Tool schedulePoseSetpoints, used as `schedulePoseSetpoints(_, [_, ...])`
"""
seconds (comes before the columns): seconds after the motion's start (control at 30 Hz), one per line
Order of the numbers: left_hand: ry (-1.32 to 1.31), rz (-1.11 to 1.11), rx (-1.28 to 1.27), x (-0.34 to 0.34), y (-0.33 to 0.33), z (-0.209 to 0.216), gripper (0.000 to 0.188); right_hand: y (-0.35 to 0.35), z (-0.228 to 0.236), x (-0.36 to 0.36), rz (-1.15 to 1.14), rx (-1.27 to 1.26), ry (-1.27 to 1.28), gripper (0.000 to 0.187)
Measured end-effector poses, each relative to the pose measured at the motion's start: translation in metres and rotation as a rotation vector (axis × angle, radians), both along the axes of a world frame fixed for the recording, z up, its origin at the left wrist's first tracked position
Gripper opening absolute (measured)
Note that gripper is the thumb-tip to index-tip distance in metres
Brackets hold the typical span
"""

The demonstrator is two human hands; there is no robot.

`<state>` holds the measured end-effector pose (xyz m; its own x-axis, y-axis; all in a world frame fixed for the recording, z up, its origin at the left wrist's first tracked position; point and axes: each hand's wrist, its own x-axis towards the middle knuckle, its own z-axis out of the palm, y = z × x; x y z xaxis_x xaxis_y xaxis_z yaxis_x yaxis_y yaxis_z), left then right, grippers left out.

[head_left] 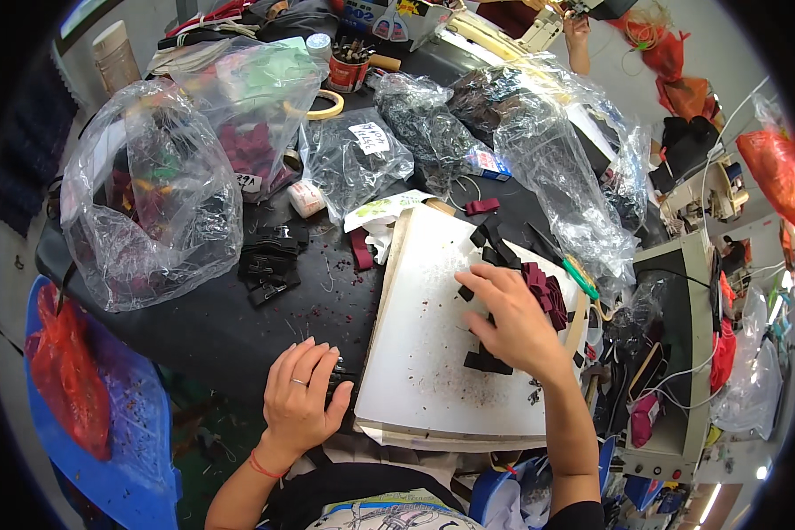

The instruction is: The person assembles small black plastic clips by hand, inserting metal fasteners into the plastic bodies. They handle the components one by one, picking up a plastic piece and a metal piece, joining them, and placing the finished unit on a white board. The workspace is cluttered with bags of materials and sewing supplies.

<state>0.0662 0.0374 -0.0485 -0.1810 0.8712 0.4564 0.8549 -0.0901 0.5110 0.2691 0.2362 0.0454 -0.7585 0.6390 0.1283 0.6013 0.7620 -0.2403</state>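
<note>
both hands (pixel 512 322) at white board (pixel 424 353) edges

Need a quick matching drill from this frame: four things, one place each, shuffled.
Things:
1. right hand
2. left hand
3. tape roll
4. red bag

Places:
A. on the blue chair, lower left
B. on black strips on the white board
C. far side of the table, near the red cup
D. at the table's near edge, left of the board

Pairs: 1-B, 2-D, 3-C, 4-A
</note>
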Motion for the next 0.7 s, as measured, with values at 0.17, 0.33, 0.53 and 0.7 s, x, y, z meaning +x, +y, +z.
schedulePoseSetpoints(0.17, [0.028,0.008,0.007,-0.002,0.0,0.004,0.035,-0.009,-0.002,-0.008,-0.279,-0.395,0.469,0.02])
schedulePoseSetpoints(0.33, [0.021,0.021,0.002,-0.001,-0.001,0.003,0.036,-0.016,0.004,-0.008,-0.327,-1.033,0.833,0.018])
schedulePoseSetpoints(0.53, [0.03,0.019,0.006,0.001,0.001,0.002,0.036,-0.023,-0.006,-0.008,-0.374,-1.145,0.884,0.017])
schedulePoseSetpoints(0.7, [0.001,0.018,0.009,0.001,0.0,0.002,0.038,-0.028,-0.008,-0.024,-0.326,-1.142,0.896,0.017])
